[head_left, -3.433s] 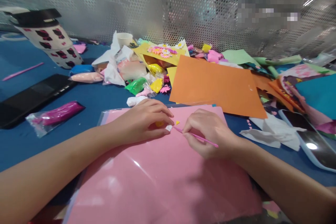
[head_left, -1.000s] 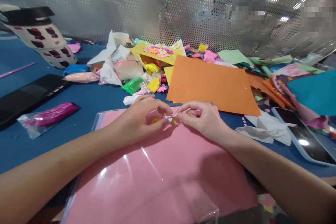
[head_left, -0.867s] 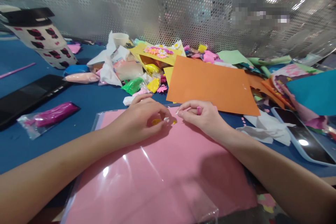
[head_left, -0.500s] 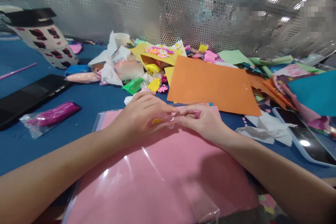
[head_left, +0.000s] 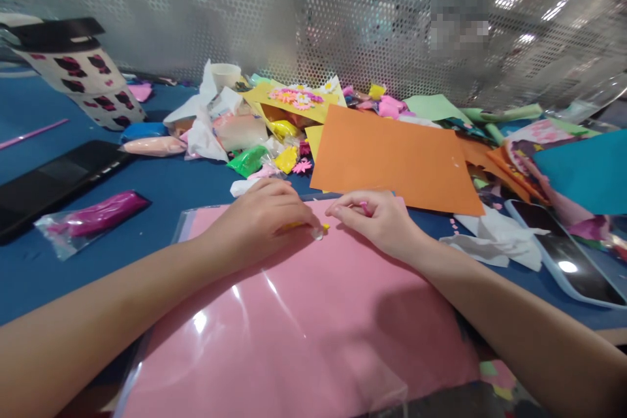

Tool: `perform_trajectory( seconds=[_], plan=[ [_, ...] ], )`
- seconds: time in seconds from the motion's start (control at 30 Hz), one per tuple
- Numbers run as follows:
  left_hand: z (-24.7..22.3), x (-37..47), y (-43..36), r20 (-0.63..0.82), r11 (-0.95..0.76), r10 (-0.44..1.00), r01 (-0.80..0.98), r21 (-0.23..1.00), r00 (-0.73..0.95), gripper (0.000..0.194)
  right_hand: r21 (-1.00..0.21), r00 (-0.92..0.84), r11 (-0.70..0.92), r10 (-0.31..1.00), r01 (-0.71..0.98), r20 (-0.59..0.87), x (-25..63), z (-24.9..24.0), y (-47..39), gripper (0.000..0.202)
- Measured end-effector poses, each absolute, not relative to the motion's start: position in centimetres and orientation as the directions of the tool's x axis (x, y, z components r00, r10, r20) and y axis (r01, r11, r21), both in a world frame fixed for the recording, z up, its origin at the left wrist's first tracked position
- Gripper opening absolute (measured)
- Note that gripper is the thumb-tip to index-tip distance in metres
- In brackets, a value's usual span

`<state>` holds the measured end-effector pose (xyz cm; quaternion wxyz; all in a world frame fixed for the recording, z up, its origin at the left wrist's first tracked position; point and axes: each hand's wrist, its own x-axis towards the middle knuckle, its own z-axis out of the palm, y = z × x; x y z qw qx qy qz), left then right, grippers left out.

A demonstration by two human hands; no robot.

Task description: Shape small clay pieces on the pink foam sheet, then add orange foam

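Observation:
My left hand (head_left: 272,214) is closed in a pinch over the pink sheet in its clear plastic sleeve (head_left: 294,313). At its fingertips shows a small white and yellow piece (head_left: 321,232), too small to name. A bit of yellow also peeks out beneath the left fingers. Just to the right, my right hand (head_left: 369,217), wearing a pink ring (head_left: 365,208), has thumb and forefinger pressed together. Whatever may be between them I cannot make out. The two hands are a short gap apart.
Behind the hands lie an orange sheet (head_left: 386,160), clay packets (head_left: 247,160) and paper flowers (head_left: 301,96). A tumbler (head_left: 102,81), a black device (head_left: 59,179) and a magenta clay packet (head_left: 102,212) are at left. A phone (head_left: 568,261) and crumpled tissue (head_left: 499,235) lie right.
My hands were fingertip to fingertip and have come apart slightly. The small piece stays with my left fingertips, its yellow part now showing.

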<state>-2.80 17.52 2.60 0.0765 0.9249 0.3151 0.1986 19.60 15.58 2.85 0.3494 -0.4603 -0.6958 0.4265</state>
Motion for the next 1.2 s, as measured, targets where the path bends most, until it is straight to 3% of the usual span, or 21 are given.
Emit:
perform_trajectory(
  seconds=[0.2, 0.43, 0.7, 0.93, 1.2],
  plan=[
    [2.0, -2.5, 17.0, 0.380, -0.801, 0.599, 0.532, 0.276, 0.705, 0.024, -0.887, -0.333, 0.241, 0.937, 0.393, 0.107, 19.6, 2.8, 15.8, 0.018],
    [2.0, -2.7, 17.9, 0.374, -0.803, 0.592, 0.483, 0.350, 0.714, 0.018, -0.777, -0.397, 0.382, 0.899, 0.500, 0.187, 19.9, 2.1, 16.1, 0.014],
    [1.7, -2.9, 18.0, 0.429, -0.793, 0.608, 0.487, 0.367, 0.668, 0.019, -0.675, -0.393, 0.435, 0.891, 0.596, 0.227, 20.4, 1.7, 16.4, 0.014],
    [2.0, -2.7, 18.0, 0.457, -0.765, 0.644, 0.494, 0.414, 0.614, 0.032, -0.452, -0.500, 0.693, 0.719, 0.562, 0.482, 19.7, 0.6, 16.2, 0.014],
    [1.9, -2.6, 17.9, 0.463, -0.744, 0.667, 0.482, 0.463, 0.585, 0.032, -0.369, -0.485, 0.710, 0.690, 0.600, 0.538, 19.5, 0.2, 16.1, 0.012]
  ],
)
